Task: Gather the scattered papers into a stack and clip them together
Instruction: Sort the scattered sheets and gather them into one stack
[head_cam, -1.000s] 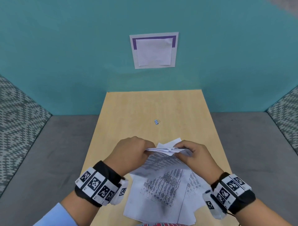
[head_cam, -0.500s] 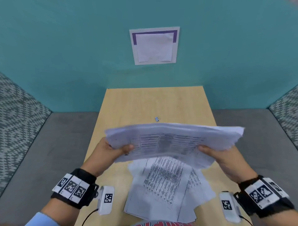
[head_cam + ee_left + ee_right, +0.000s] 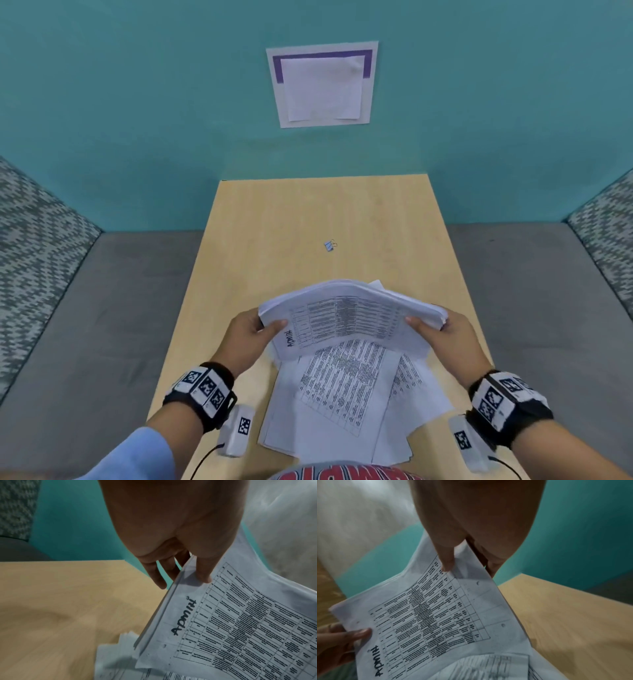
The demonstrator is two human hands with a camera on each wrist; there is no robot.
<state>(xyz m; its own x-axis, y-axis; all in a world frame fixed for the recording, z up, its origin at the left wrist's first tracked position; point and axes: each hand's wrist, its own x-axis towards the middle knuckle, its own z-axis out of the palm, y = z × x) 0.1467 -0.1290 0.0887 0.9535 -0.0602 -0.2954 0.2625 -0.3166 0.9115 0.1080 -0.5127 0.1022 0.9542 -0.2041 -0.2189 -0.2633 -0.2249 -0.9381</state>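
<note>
A bundle of printed papers (image 3: pixel 352 317) hangs in the air above the table, bowed upward in the middle. My left hand (image 3: pixel 255 330) pinches its left edge, thumb on top and fingers beneath (image 3: pixel 197 568). My right hand (image 3: pixel 442 330) pinches the right edge the same way (image 3: pixel 452 561). The top sheet (image 3: pixel 240 622) carries a printed table and the handwritten word "Admin" (image 3: pixel 380 660). Several more loose sheets (image 3: pixel 342 401) lie overlapping on the table below the bundle. A small blue binder clip (image 3: pixel 330 245) sits alone farther out on the table.
The light wooden table (image 3: pixel 291 219) runs away from me to a teal wall with a paper notice (image 3: pixel 322 84). Grey seating (image 3: pixel 102 325) flanks the table on both sides, with patterned cushions at the far edges.
Both hands lifted a folded bundle, spread it wide, then brought its ends closer so the papers now arch upward. The sheets on the table and the clip stayed put.
</note>
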